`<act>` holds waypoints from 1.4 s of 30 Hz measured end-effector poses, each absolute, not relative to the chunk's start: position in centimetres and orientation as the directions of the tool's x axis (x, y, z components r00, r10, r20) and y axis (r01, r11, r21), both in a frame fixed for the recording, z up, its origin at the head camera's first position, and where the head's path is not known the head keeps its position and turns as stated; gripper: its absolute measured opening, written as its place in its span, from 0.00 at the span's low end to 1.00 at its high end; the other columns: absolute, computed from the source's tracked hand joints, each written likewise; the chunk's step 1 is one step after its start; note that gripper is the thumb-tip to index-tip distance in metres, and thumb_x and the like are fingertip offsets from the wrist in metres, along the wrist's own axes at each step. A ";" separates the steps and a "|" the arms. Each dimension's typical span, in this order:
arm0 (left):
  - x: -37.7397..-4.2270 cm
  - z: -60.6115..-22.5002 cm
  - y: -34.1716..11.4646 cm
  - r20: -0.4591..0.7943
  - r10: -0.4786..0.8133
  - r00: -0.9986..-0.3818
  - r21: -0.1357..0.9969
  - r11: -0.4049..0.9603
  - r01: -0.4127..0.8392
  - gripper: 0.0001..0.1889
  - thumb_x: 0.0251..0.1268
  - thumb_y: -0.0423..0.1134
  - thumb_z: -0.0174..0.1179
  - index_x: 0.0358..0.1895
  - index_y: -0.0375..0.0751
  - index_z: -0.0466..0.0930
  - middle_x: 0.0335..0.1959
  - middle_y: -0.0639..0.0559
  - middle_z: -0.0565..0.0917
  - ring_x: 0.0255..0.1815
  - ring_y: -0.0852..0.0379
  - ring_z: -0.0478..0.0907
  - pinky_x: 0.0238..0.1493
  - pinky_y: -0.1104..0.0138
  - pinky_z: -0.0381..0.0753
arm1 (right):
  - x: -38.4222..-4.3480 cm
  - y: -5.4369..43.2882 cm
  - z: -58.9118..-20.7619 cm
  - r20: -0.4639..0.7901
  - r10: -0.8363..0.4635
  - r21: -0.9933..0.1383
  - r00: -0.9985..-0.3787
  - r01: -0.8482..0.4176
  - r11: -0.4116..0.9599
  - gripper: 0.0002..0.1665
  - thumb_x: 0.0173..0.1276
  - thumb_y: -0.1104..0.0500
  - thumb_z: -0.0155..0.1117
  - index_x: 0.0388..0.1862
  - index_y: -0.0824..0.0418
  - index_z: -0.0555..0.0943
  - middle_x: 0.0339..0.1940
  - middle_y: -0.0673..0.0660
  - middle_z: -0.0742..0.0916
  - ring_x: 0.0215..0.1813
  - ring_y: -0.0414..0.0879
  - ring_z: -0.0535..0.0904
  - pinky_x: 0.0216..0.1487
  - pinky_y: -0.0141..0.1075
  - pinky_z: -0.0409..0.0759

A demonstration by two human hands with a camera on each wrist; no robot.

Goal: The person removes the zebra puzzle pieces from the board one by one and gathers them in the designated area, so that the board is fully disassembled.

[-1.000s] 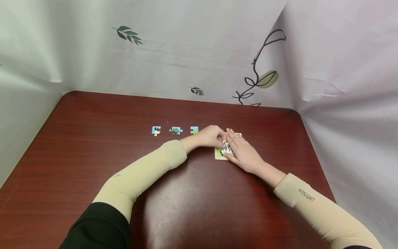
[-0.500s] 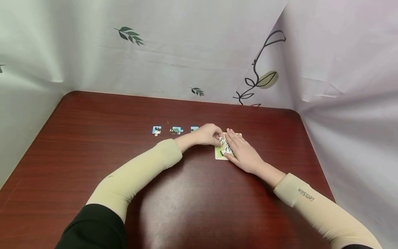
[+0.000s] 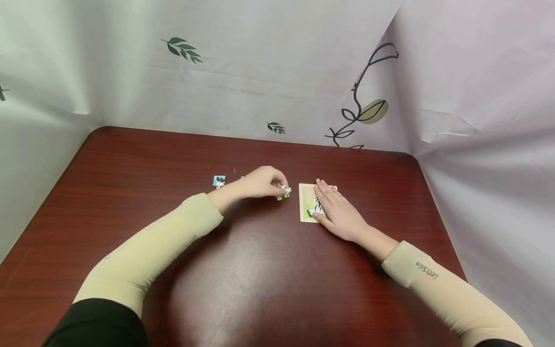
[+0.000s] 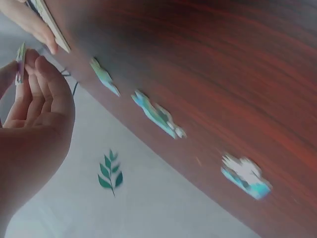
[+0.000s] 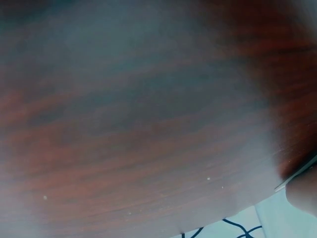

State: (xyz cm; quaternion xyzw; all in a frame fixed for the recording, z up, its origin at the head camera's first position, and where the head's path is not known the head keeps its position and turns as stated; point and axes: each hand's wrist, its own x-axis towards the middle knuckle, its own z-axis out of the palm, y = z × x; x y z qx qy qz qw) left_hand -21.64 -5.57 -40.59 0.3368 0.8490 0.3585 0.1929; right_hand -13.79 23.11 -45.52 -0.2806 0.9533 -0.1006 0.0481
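My left hand (image 3: 262, 182) pinches a small jigsaw puzzle piece (image 3: 284, 192) with white and green on it, held left of the puzzle board and apart from it. The same piece (image 4: 20, 64) shows edge-on in the left wrist view. My right hand (image 3: 342, 214) lies with straight fingers over the right part of the board (image 3: 306, 190), a pale framed tray. Part of a zebra picture (image 3: 319, 206) shows between its thumb and fingers; the rest is covered. In the right wrist view only a bit of the hand (image 5: 303, 191) appears.
Three loose puzzle pieces lie in a row on the dark red table (image 3: 243, 270): a near one (image 4: 246, 176), a middle one (image 4: 157, 115) and a far one (image 4: 105, 77). A pale curtain (image 3: 225, 72) with leaf prints hangs behind the table.
My left hand has lifted a piece off the board and moved left with it, uncovering a bare area of the board. The right hand has stayed in place.
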 end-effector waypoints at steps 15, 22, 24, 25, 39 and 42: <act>-20.1 -39.8 -14.0 -0.148 0.748 -0.647 0.683 0.551 0.480 0.06 0.69 0.29 0.68 0.36 0.40 0.94 0.28 0.52 0.92 0.28 0.63 0.84 0.37 0.71 0.81 | -13.7 23.1 -45.5 -0.043 -0.544 -0.220 -0.838 -0.523 0.823 0.49 0.82 0.43 0.56 0.86 0.69 0.53 0.90 0.64 0.54 0.91 0.57 0.47 0.88 0.56 0.51; -20.1 -39.7 -17.4 -0.191 0.687 -0.702 0.713 0.588 0.382 0.03 0.63 0.28 0.73 0.34 0.39 0.94 0.26 0.50 0.92 0.26 0.61 0.87 0.38 0.73 0.83 | -13.7 23.1 -45.6 -0.044 -0.538 -0.228 -0.842 -0.516 0.826 0.49 0.82 0.42 0.56 0.86 0.69 0.52 0.90 0.64 0.53 0.91 0.57 0.47 0.88 0.56 0.51; -20.2 -39.8 -18.1 -0.201 0.672 -0.712 0.709 0.602 0.367 0.01 0.62 0.29 0.74 0.34 0.37 0.94 0.25 0.50 0.92 0.26 0.59 0.88 0.38 0.73 0.83 | -13.7 23.0 -45.5 -0.043 -0.539 -0.229 -0.841 -0.517 0.825 0.49 0.82 0.42 0.56 0.86 0.69 0.52 0.90 0.64 0.53 0.91 0.57 0.47 0.88 0.56 0.51; -20.3 -39.8 -18.5 -0.206 0.664 -0.718 0.705 0.610 0.362 0.00 0.62 0.30 0.75 0.34 0.37 0.94 0.25 0.51 0.92 0.26 0.59 0.88 0.38 0.73 0.82 | -13.7 23.0 -45.5 -0.043 -0.539 -0.229 -0.841 -0.517 0.825 0.49 0.82 0.42 0.56 0.86 0.69 0.52 0.90 0.64 0.54 0.91 0.57 0.47 0.88 0.56 0.51; -21.2 -41.0 -20.3 -0.200 0.615 -0.763 0.673 0.652 0.349 0.03 0.57 0.28 0.77 0.31 0.38 0.94 0.25 0.50 0.92 0.25 0.67 0.83 0.33 0.73 0.78 | -13.6 23.0 -45.4 -0.047 -0.541 -0.235 -0.840 -0.517 0.823 0.49 0.81 0.42 0.57 0.86 0.70 0.53 0.90 0.64 0.53 0.91 0.57 0.47 0.88 0.56 0.51; -21.2 -41.2 -20.2 -0.198 0.610 -0.768 0.659 0.663 0.356 0.03 0.57 0.27 0.76 0.31 0.38 0.93 0.26 0.51 0.92 0.27 0.66 0.83 0.34 0.73 0.79 | -13.6 23.0 -45.4 -0.048 -0.541 -0.233 -0.840 -0.517 0.823 0.50 0.81 0.42 0.56 0.86 0.69 0.53 0.90 0.64 0.53 0.91 0.57 0.47 0.88 0.56 0.51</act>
